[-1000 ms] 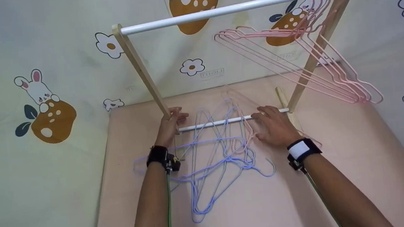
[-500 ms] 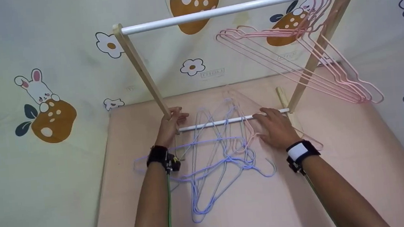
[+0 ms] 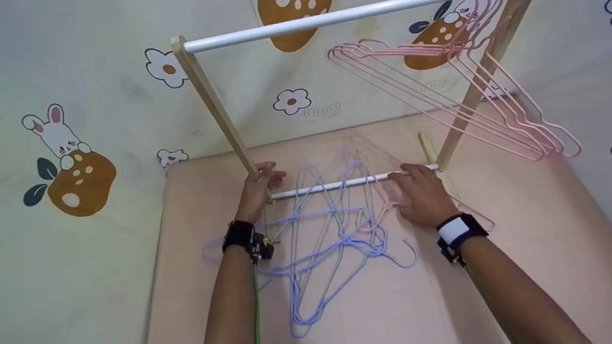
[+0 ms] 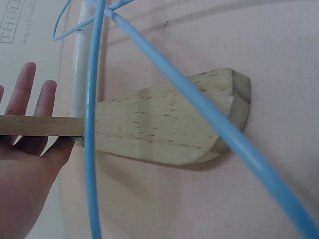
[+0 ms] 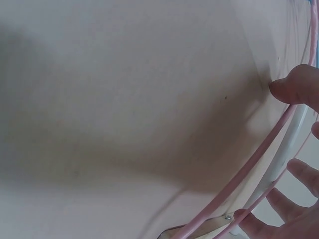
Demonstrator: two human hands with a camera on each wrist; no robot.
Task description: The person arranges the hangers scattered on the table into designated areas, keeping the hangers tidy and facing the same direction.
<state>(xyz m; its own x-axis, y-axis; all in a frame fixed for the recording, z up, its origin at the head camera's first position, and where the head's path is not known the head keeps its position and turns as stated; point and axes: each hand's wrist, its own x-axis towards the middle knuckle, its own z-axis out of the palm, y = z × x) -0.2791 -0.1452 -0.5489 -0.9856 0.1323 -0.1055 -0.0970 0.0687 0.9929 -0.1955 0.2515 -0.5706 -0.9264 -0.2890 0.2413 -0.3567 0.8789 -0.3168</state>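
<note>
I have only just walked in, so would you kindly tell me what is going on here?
A person is working at a small hanger rack. Their left hand is against the foot of the left wooden post; their right hand is by the lower white bar, touching a loose pink hanger. Several pink hangers hang at the right end of the upper white bar, while blue hangers lie in a tangle between the hands.

Toward the far edge of the matt, smooth tabletop [image 3: 378,333], the wooden post [image 3: 213,102] and flecked wooden foot [image 4: 164,119] look unvarnished, the white rail [image 3: 347,16] faintly glossy; blue hangers [image 4: 199,104] and pink hangers [image 5: 244,172] look smooth, plastic-coated
</note>
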